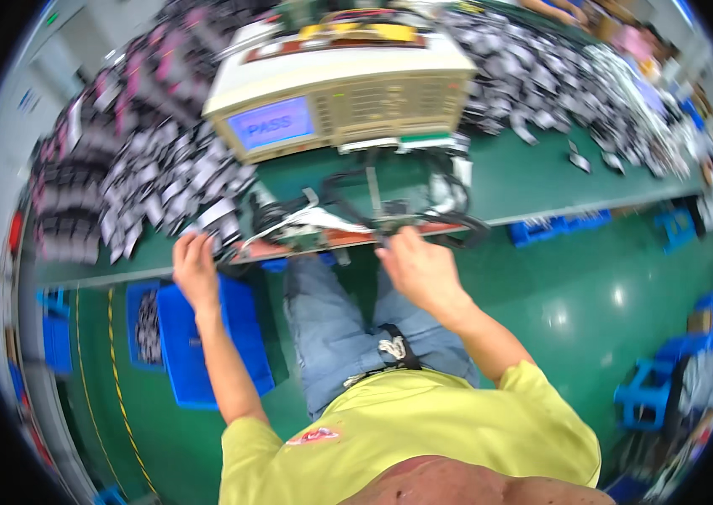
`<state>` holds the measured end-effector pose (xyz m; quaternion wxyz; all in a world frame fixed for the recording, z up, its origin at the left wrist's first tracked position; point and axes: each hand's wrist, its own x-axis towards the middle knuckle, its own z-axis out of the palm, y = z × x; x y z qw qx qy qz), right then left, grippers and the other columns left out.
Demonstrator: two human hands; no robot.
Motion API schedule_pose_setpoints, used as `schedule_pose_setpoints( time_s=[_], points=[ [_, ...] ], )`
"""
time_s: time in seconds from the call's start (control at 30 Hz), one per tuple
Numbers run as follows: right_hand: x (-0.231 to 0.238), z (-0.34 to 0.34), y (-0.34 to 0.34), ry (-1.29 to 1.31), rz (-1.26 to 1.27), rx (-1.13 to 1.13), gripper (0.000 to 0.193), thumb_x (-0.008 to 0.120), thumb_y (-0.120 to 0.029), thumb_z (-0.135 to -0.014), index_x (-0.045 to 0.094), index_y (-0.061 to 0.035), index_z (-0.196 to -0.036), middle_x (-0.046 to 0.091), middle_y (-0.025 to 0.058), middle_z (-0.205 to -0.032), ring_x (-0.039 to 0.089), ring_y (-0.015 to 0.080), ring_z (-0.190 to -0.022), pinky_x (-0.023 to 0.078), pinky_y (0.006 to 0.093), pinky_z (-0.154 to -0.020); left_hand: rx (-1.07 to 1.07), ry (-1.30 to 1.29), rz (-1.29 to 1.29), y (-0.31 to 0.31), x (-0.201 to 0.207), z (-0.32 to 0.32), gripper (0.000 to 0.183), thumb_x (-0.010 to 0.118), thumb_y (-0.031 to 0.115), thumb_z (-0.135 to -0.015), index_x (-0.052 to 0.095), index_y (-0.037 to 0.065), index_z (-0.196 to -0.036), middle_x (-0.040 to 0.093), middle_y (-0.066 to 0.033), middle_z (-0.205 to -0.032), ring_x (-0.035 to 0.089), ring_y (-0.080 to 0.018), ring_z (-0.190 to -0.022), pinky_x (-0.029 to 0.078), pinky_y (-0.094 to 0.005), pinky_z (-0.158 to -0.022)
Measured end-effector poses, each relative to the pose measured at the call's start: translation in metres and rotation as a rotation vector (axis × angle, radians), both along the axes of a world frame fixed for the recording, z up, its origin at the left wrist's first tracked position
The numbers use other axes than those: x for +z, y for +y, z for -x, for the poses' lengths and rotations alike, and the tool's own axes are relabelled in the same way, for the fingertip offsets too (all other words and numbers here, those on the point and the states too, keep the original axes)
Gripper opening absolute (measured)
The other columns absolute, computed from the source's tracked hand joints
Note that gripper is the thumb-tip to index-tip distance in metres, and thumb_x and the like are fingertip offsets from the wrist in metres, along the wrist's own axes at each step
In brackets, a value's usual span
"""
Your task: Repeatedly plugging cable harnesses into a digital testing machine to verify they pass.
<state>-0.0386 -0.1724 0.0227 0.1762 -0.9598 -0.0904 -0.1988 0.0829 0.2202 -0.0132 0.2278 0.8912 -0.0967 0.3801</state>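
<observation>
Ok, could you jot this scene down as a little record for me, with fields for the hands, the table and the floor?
Left hand: fingers curled at the front of the left pile; any hold unclear
Right hand: at the dark fixture on the table's front edge; grip unclear
Between hands: white cables
Table: green
Machine: pale box on the table, screen lit
Right pile: black and white pieces
Floor: green, with a blue bin and a blue stool
</observation>
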Motion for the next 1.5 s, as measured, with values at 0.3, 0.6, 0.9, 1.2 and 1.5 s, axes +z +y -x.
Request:
schedule_pose_setpoints(
  time_s=[0.3, 0.6, 0.9, 1.2, 1.5],
  points=[
    [0.003, 0.084, -0.018, -0.226, -0.230, 0.399, 0.020, 0.076, -0.013, -0.085, 0.058, -0.0111, -0.077, 0.047, 0.0060, -0.067, 0.053, 0.0231, -0.052, 0.046, 0.0376, -0.046, -0.033, -0.201, 0.070, 0.003, -0.021, -0.023, 0.009, 0.071, 0.002, -0.096, 0.073, -0.002, -0.104, 0.069, -0.0146, -0.109, 0.068, -0.0304, -0.100, 0.055, -0.0385, -0.088],
    [-0.023, -0.030, -0.344, -0.219, 0.071, -0.765, 0.027, 0.071, -0.019, -0.093, 0.064, -0.0042, -0.114, 0.066, 0.0216, -0.112, 0.068, 0.0437, -0.093, 0.057, 0.0532, -0.080, -0.125, -0.167, 1.120, 0.056, -0.036, -0.059, 0.031, 0.058, 0.022, -0.110, 0.059, -0.006, -0.121, 0.067, -0.0145, -0.113, 0.067, -0.0201, -0.102, 0.054, -0.0312, -0.096],
    [-0.001, 0.005, -0.196, -0.358, -0.234, -0.291, 0.035, 0.073, -0.005, -0.090, 0.063, -0.0007, -0.122, 0.061, 0.0207, -0.129, 0.067, 0.0375, -0.110, 0.057, 0.0402, -0.089, -0.479, -0.332, 1.275, 0.093, -0.006, 0.001, 0.027, 0.054, 0.023, -0.111, 0.057, -0.003, -0.121, 0.068, -0.0194, -0.113, 0.067, -0.0246, -0.105, 0.053, -0.0352, -0.101],
    [-0.012, 0.048, -0.027, 0.325, -1.454, 0.509, 0.047, 0.061, -0.028, -0.108, 0.052, 0.0015, -0.144, 0.073, 0.0126, -0.105, 0.074, 0.0202, -0.090, 0.059, 0.0313, -0.077, -1.218, 0.341, 1.016, -0.176, 0.024, 0.083, 0.029, 0.075, 0.033, -0.098, 0.068, 0.004, -0.098, 0.069, -0.0145, -0.099, 0.068, -0.0230, -0.088, 0.054, -0.0335, -0.077],
    [-0.023, 0.050, -0.025, 0.694, -1.783, 0.413, 0.033, 0.061, -0.009, -0.105, 0.054, -0.0008, -0.136, 0.069, 0.0088, -0.105, 0.068, 0.0139, -0.085, 0.057, 0.0281, -0.069, -1.356, 0.564, 1.083, -0.178, -0.013, 0.106, 0.013, 0.074, 0.011, -0.097, 0.070, 0.000, -0.102, 0.067, -0.0192, -0.111, 0.068, -0.0255, -0.098, 0.056, -0.0359, -0.086]
  ],
)
